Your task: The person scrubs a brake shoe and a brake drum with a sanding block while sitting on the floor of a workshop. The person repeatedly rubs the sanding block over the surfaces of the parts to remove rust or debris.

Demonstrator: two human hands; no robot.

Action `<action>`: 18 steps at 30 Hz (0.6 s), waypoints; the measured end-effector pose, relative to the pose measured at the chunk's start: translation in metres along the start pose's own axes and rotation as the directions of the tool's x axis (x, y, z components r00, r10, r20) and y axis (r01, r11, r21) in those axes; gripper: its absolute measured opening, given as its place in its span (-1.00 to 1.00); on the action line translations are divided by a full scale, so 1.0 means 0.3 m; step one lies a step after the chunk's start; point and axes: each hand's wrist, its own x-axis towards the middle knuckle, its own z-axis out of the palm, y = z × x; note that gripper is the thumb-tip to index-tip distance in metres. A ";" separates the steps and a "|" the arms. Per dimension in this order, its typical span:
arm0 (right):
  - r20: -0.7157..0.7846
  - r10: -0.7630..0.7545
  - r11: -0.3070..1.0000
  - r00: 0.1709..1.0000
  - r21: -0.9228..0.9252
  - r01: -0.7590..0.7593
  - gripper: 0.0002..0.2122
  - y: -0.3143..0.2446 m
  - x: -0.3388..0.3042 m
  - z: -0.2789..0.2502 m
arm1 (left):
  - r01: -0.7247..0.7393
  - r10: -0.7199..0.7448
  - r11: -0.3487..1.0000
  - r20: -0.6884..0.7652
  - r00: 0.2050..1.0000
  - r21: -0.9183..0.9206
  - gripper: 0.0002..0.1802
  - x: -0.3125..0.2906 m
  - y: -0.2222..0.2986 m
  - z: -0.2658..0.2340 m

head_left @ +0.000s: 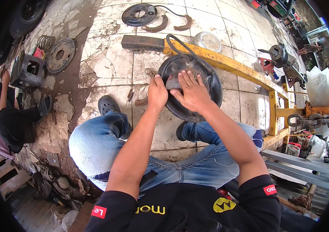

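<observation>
A round black brake backing plate (211, 91) lies on the tiles between my feet, with a black cable (187, 47) looping from its far side. My right hand (192, 92) rests on it, palm down and fingers stretched out. My left hand (158, 92) is closed at the plate's left edge. A small rounded metal end (149, 72) shows just beyond its fingers; what the hand holds is mostly hidden. A brown curved piece (141, 101) lies beside my left wrist, with a thin tool (129, 96) to its left.
A yellow steel beam (226, 62) crosses behind the plate. Beyond it lie another backing plate (133, 19), two brake shoes (157, 25) and a clear round container (207, 40). A rusty disc (61, 56) and a black crate (27, 73) stand left, near a seated person (6, 116). A heavy chain (313, 121) hangs right.
</observation>
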 end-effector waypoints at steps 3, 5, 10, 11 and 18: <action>0.035 -0.009 0.997 0.999 -0.081 0.011 -0.19 -0.023 -0.028 -0.041 | 0.028 -0.028 1.000 0.022 0.999 -0.004 -0.41 0.003 0.000 -0.005; 0.041 -0.039 0.992 0.998 -0.115 0.044 -0.22 -0.031 -0.047 -0.042 | 0.032 -0.032 0.999 0.024 0.999 -0.004 -0.41 0.002 0.008 -0.009; 0.057 -0.093 0.990 0.994 -0.104 0.098 -0.31 0.014 -0.134 -0.056 | 0.079 -0.079 0.997 0.090 0.993 -0.003 -0.38 -0.021 0.041 -0.017; 0.077 -0.114 0.984 0.990 -0.128 0.124 -0.33 0.017 -0.157 -0.067 | 0.050 -0.050 0.999 0.052 0.997 -0.002 -0.40 -0.016 0.028 -0.015; -0.014 -0.216 0.972 0.976 -0.096 0.214 -0.50 0.035 -0.255 -0.084 | 0.051 -0.051 0.998 0.009 0.999 -0.029 -0.42 0.016 -0.021 0.006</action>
